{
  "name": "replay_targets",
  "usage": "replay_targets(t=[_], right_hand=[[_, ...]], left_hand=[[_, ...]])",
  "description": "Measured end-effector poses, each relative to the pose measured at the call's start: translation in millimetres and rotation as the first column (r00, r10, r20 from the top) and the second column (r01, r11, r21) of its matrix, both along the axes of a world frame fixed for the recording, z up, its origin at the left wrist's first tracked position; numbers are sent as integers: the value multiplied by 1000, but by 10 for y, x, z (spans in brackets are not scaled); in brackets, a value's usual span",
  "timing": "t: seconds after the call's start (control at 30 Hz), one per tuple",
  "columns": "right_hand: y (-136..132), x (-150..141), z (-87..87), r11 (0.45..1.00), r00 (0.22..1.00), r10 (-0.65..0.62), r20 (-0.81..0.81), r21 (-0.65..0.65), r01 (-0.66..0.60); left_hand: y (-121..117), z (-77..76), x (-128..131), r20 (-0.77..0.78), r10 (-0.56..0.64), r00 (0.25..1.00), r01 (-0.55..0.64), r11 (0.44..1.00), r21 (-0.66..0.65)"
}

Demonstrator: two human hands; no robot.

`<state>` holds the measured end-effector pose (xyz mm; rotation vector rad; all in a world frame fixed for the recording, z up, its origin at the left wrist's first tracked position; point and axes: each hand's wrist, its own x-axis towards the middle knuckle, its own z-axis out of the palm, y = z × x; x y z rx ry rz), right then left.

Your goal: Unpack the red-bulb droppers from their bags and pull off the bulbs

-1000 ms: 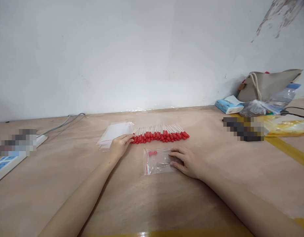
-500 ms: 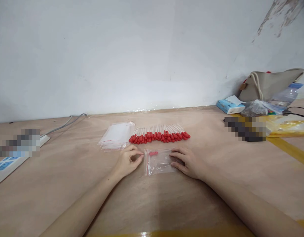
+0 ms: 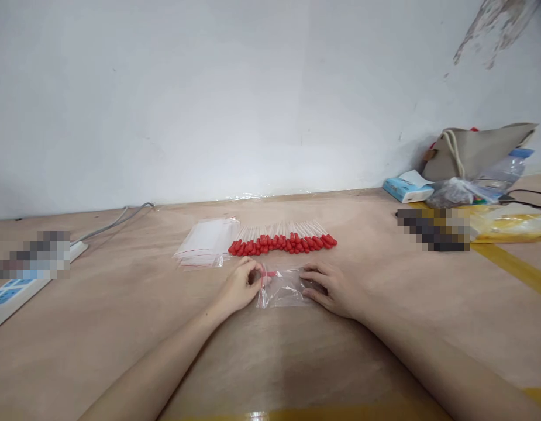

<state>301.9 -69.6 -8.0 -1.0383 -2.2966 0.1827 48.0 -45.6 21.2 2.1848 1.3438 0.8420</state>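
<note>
A clear zip-lock bag lies flat on the table between my hands, its red-lined zip edge on the left. Inside, near that edge, shows a small red piece. My left hand has its thumb and forefinger closed on the zip edge. Curled over the bag's opposite end, my right hand holds it with thumb and fingers. Just beyond the bag is a row of thin white sticks with red heads, heads towards me. Left of the row lies a stack of flat clear zip-lock bags.
A white power strip with a grey cable is at the left. At the back right are a blue tissue pack, a grey bag, crumpled plastic and a yellow package. A wall closes off the back.
My left hand has moved right and its fingers are now on the zip edge, which has bent and lifted slightly. My right hand has stayed at the other end.
</note>
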Motion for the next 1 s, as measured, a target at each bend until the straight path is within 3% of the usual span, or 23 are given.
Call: replay_targets(t=[0.07, 0.13, 0.23, 0.3, 0.37, 0.43, 0.57, 0.67, 0.77, 0.83, 1.0], right_hand=[[-3, -2, 6, 1000, 1000, 0, -3, -1, 0], [-6, -3, 16, 1000, 1000, 1, 0, -4, -1], [-7, -4, 25, 1000, 1000, 6, 1, -6, -6], [-5, -3, 24, 1000, 1000, 7, 1, -4, -7], [-2, -4, 20, 1000, 1000, 5, 2, -3, -5], [0, -5, 18, 1000, 1000, 3, 5, -5, -3], [-4, -10, 33, 1000, 1000, -4, 11, -11, 4], [-12, -8, 53, 1000, 1000, -3, 22, -21, 3], [-16, -1, 60, 1000, 1000, 1, 29, -29, 0], [-14, 4, 55, 999, 1000, 5, 24, -34, -4], [-4, 4, 27, 1000, 1000, 0, 12, -31, 0]], left_hand=[[17, 224, -151, 27, -107, 994, 109, 985, -132], [44, 492, -353, 85, -123, 989, 142, 953, -268], [99, 808, -624, 240, 65, 969, -27, 987, -157], [154, 871, -710, 374, 178, 910, -200, 980, 18], [233, 796, -710, 468, 216, 857, -330, 927, 177], [330, 627, -651, 460, 206, 864, -364, 886, 288], [503, 268, -491, 180, 159, 971, -223, 876, 428], [575, 126, -415, -68, 200, 978, -138, 849, 509], [617, 96, -394, -196, 264, 944, -117, 827, 549], [625, 122, -400, -235, 225, 946, -76, 855, 513], [422, 250, -368, -148, 156, 977, -72, 887, 457]])
